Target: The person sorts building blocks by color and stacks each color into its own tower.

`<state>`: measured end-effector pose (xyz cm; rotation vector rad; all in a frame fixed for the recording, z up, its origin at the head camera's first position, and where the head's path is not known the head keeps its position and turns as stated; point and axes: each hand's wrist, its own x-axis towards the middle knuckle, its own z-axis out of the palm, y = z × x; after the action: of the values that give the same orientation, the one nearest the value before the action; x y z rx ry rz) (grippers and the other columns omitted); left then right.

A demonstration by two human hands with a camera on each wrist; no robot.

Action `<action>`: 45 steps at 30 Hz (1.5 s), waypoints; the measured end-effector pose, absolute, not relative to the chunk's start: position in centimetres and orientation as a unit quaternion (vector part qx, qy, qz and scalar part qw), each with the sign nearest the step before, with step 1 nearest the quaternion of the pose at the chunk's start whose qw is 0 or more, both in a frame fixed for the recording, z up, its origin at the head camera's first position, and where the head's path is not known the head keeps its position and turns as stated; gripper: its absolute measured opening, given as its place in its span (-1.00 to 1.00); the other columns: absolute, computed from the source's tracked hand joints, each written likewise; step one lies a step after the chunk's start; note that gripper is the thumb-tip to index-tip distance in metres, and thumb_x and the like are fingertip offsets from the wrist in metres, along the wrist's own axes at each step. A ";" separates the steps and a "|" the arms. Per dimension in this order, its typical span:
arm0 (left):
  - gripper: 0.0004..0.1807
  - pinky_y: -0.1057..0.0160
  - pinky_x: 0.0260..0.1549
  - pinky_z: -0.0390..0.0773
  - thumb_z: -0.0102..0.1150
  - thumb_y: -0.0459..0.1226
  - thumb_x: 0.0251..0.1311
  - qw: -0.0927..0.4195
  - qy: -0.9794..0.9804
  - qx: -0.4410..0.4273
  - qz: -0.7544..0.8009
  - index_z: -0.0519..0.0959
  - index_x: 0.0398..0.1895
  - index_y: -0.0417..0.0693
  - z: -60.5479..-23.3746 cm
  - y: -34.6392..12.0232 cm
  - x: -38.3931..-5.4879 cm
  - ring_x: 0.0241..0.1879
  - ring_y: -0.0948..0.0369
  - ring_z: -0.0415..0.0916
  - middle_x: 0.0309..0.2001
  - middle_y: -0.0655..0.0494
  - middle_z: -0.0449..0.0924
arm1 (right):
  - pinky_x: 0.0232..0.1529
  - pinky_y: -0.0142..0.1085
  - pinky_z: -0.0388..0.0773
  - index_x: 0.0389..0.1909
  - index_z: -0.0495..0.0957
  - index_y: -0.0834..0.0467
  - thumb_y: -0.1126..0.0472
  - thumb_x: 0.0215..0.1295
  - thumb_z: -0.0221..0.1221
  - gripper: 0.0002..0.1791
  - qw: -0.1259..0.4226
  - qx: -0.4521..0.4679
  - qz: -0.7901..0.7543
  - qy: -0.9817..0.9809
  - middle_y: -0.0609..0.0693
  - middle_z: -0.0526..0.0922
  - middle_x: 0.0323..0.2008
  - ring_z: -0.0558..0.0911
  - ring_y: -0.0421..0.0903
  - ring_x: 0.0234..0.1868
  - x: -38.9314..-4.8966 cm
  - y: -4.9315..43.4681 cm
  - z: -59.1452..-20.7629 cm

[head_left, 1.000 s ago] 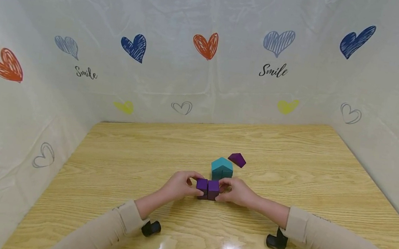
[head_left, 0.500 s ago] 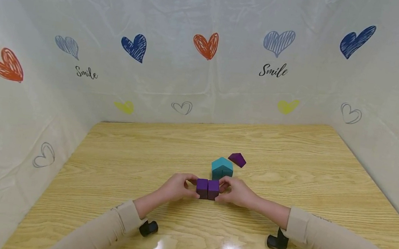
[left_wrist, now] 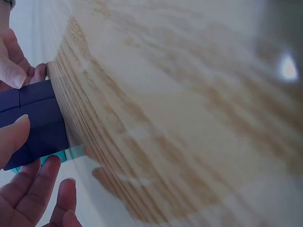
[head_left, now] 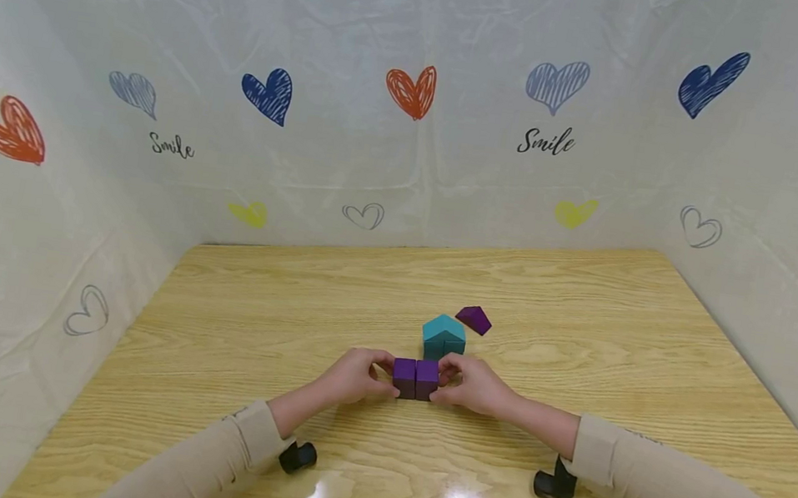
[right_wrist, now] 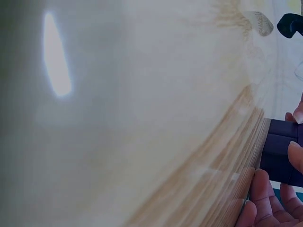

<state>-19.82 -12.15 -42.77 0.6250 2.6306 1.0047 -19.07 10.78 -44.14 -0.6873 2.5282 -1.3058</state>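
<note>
Two purple cube-like blocks stand side by side on the table in the head view, the left block (head_left: 403,376) close against the right block (head_left: 426,379). From the left side, my left hand (head_left: 350,376) holds the left block between thumb and fingers. My right hand (head_left: 481,385) pinches the right block the same way from the other side. In the left wrist view the left thumb (left_wrist: 14,139) lies on the dark purple face, fingers at its far side. The right wrist view shows the right fingers (right_wrist: 262,189) at the block's lower edge.
Just behind the purple blocks stands a teal block shape with a pointed top (head_left: 444,336). A purple angular piece (head_left: 475,320) lies beyond it to the right. Black devices (head_left: 298,457) hang at both wrists above the wooden table (head_left: 287,293). A heart-printed sheet (head_left: 320,155) encloses the table.
The left thumb has slid left along the front of its block, and the narrow gap between the two purple blocks has shrunk. Over the last half second little differs.
</note>
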 end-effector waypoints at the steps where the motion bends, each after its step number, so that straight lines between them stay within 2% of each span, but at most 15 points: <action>1: -0.61 0.37 -0.43 0.39 0.37 -0.26 -0.05 0.129 0.904 0.215 0.346 0.58 -0.11 -0.20 -42.8 -12.1 -19.8 -0.43 0.27 0.37 -0.21 -0.01 0.62 | -0.27 -0.34 0.43 -0.23 0.49 0.30 0.24 -0.02 0.35 -0.65 0.107 -0.234 -0.445 0.858 0.04 0.58 -0.35 0.53 -0.07 -0.27 -19.1 10.8 -44.1; 26: -0.63 0.39 -0.51 0.37 0.37 -0.26 -0.06 0.127 0.903 0.218 0.347 0.59 -0.14 -0.22 -43.1 -12.1 -19.8 -0.49 0.28 0.35 -0.23 -0.02 0.62 | -0.27 -0.35 0.44 -0.21 0.49 0.29 0.24 0.00 0.34 -0.65 0.111 -0.238 -0.432 0.863 0.00 0.57 -0.35 0.51 -0.12 -0.27 -19.1 10.9 -44.1; 29: -0.61 0.39 -0.50 0.37 0.38 -0.26 -0.07 0.129 0.902 0.220 0.350 0.58 -0.13 -0.23 -43.2 -12.1 -19.8 -0.49 0.28 0.35 -0.23 -0.02 0.62 | -0.25 -0.34 0.47 -0.15 0.49 0.34 0.23 -0.02 0.35 -0.58 0.118 -0.233 -0.422 0.868 0.03 0.60 -0.33 0.54 -0.10 -0.26 -19.1 10.9 -44.0; 35: -0.51 0.35 -0.46 0.37 0.39 -0.24 -0.09 0.132 0.899 0.216 0.356 0.54 -0.04 -0.24 -43.1 -12.2 -19.6 -0.44 0.26 0.35 -0.20 -0.02 0.61 | -0.26 -0.30 0.52 0.05 0.41 0.34 0.20 0.01 0.34 -0.42 0.175 -0.188 -0.424 0.868 0.05 0.59 -0.23 0.56 -0.04 -0.15 -19.0 11.9 -43.0; 39: -0.46 0.32 -0.43 0.39 0.39 -0.23 -0.08 0.129 0.901 0.205 0.361 0.50 0.02 -0.23 -43.2 -12.4 -19.6 -0.41 0.25 0.36 -0.17 -0.02 0.60 | -0.30 -0.32 0.50 0.04 0.43 0.33 0.20 0.05 0.31 -0.46 0.191 -0.187 -0.424 0.865 0.03 0.58 -0.25 0.55 -0.08 -0.19 -19.4 13.2 -42.4; 45: -0.47 0.32 -0.42 0.40 0.38 -0.22 -0.07 0.119 0.900 0.196 0.372 0.50 0.02 -0.18 -43.1 -12.6 -19.5 -0.39 0.24 0.37 -0.16 0.00 0.60 | -0.32 -0.33 0.48 -0.01 0.47 0.36 0.19 0.07 0.29 -0.51 0.178 -0.180 -0.400 0.881 0.01 0.59 -0.32 0.55 -0.12 -0.30 -20.4 15.0 -41.4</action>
<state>-19.49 -12.62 -43.06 0.5730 2.6304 1.0863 -20.36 14.96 -41.39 -0.5078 2.4914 -1.1320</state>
